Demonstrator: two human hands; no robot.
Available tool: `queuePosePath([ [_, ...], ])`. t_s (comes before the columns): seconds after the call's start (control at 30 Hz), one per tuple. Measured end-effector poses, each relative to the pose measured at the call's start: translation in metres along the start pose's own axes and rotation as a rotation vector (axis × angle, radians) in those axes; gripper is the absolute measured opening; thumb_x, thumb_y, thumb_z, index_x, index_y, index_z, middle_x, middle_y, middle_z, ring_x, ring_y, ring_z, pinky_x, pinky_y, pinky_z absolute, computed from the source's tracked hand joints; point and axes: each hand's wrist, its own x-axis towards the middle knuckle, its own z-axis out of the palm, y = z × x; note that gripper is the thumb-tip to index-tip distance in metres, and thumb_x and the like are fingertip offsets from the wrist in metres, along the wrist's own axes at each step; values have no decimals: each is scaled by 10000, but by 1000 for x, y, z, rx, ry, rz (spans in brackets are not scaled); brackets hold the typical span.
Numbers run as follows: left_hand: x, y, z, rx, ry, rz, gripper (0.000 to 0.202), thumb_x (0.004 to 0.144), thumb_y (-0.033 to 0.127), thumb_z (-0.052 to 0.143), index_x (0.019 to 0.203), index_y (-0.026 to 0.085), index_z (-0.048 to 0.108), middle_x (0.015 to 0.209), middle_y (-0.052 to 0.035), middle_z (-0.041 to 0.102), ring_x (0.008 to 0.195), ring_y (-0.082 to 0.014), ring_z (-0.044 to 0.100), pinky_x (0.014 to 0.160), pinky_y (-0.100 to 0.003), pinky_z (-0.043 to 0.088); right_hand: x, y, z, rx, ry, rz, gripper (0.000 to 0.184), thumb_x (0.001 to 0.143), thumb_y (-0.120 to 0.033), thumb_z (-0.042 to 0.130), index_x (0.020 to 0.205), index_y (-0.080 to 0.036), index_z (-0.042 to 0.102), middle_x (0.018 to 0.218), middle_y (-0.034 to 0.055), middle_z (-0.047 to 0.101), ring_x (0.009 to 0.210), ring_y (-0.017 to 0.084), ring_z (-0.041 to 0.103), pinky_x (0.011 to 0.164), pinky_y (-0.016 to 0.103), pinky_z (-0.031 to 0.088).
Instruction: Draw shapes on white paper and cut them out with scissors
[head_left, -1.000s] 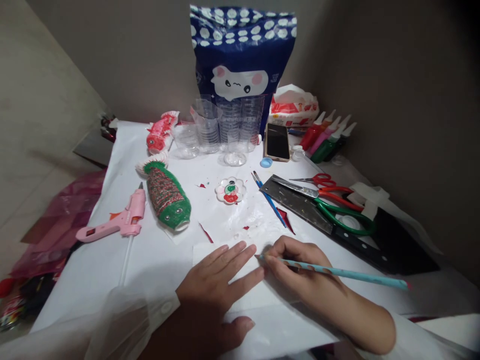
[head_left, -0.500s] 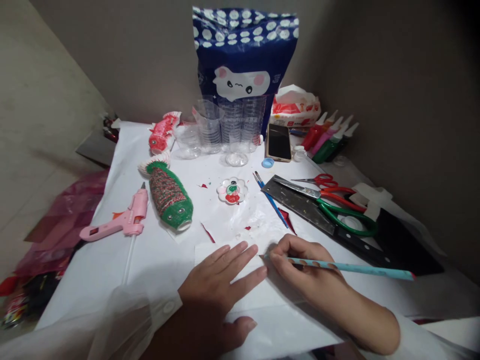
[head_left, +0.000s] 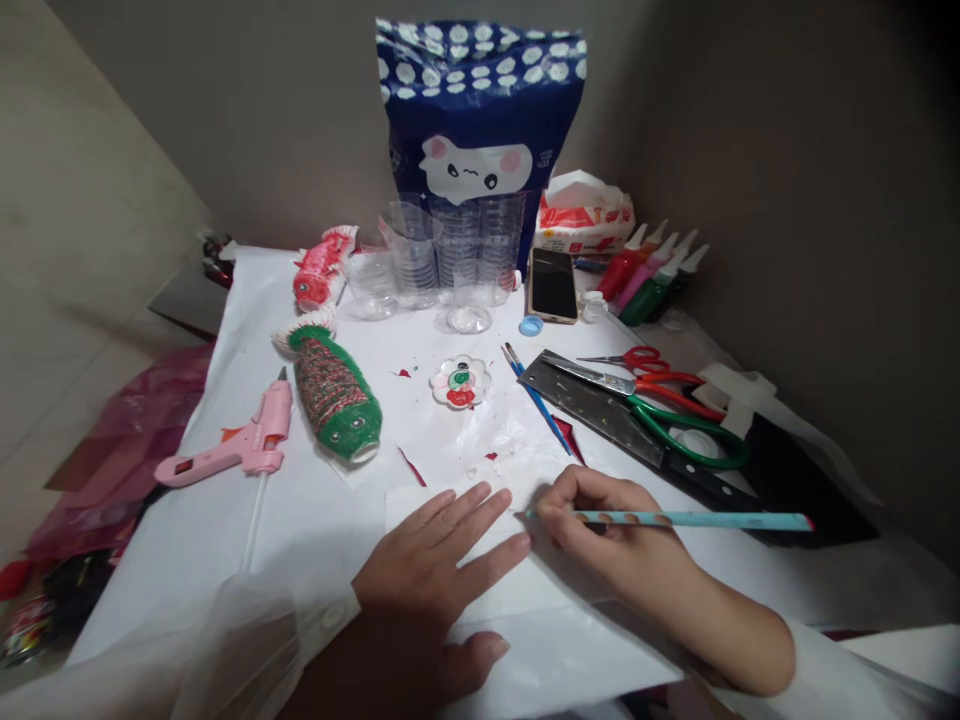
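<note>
A light-blue pencil (head_left: 720, 520) is pinched in my right hand (head_left: 607, 530), its tip down on a sheet of white paper (head_left: 517, 598). My left hand (head_left: 442, 560) lies flat on that sheet with its fingers spread, the fingertips just left of the pencil tip. Whatever mark the tip makes is too faint to tell. Beyond the hands sits a flower-shaped paint palette (head_left: 460, 382) with red, green and black paint. A green fish (head_left: 337, 390) with a speckled body lies to the left, and a smaller red fish (head_left: 322, 272) is behind it.
On the left lies a pink glue gun (head_left: 251, 440). Two paintbrushes (head_left: 536, 395), a saw-like blade (head_left: 600, 405) and green-handled scissors (head_left: 690, 435) are to the right. Clear plastic cups (head_left: 457, 250), a phone (head_left: 553, 285) and paint bottles (head_left: 652, 280) line the back before a blue bag (head_left: 480, 110).
The pencil's rear end has swung slightly up and away while its tip stays near the same spot on the paper. My left hand keeps its place; the view shifts a little.
</note>
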Motion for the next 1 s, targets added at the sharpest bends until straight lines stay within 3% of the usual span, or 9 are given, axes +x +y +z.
queuePosePath([
  [0.43,1,1,-4,13,-40,2,606,874,557,534,1423,305,490,1595,-63,331,1453,-268,328,1165,-452,302,2,-4,-1,-24,-69,-27,139,810,-147,551,679,-190,572,637,-25,602,605,129,508,572,236,407],
  [0.63,2,1,-3,-4,-39,-5,578,874,560,535,1406,336,506,1593,-57,340,1433,-279,365,1158,-457,313,3,-3,0,48,19,59,119,793,-213,581,678,-187,571,610,-20,585,565,132,488,523,246,384],
  [1.0,2,3,-4,-2,-22,-20,591,894,591,490,1417,315,500,1586,-49,355,1441,-268,352,1169,-446,299,1,-5,-2,-49,-77,-22,139,831,-159,560,699,-188,593,644,-23,618,598,130,520,564,234,409],
])
